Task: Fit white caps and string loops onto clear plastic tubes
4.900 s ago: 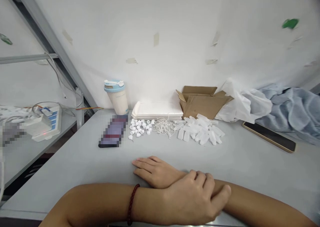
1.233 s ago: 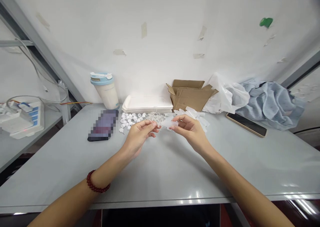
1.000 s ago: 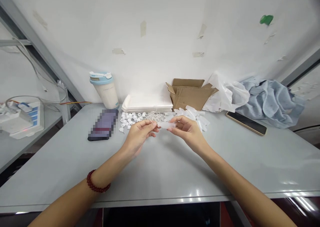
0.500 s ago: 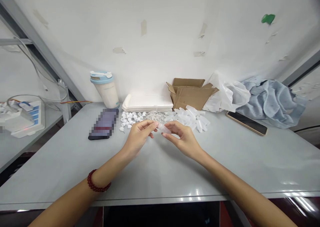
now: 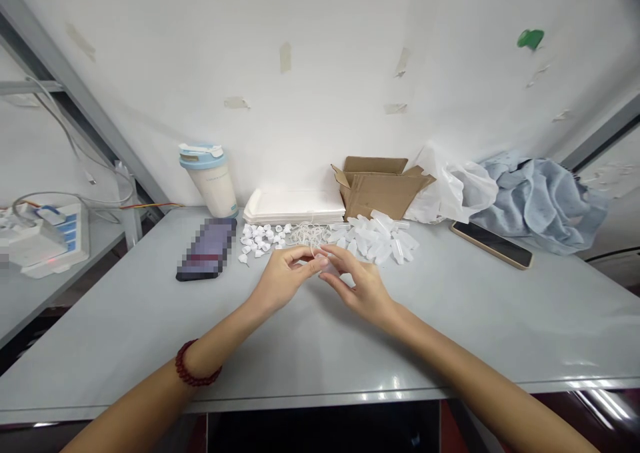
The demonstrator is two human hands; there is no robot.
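Over the near side of the piles, my left hand (image 5: 284,276) and my right hand (image 5: 361,283) meet fingertip to fingertip. My right hand pinches a small translucent plastic tube (image 5: 329,266), largely covered by fingers. Against the tube's left end, my left thumb and forefinger are pressed together; what they grip is too small to make out. A thin white strand shows just above the fingertips. Behind the hands lie white pointed caps (image 5: 261,237), a tangle of white strings (image 5: 306,234) and a heap of translucent tubes (image 5: 377,236).
A stack of white trays (image 5: 295,206) and an open cardboard box (image 5: 383,190) stand at the wall. Left are a cup (image 5: 213,183) and a pixelated phone (image 5: 207,248). Right are a plastic bag (image 5: 457,183), another phone (image 5: 493,244) and a blue cloth (image 5: 545,200).
My two hands have drawn closer together and slightly lower, so the fingertips now overlap around the tube. Less of the tube shows.
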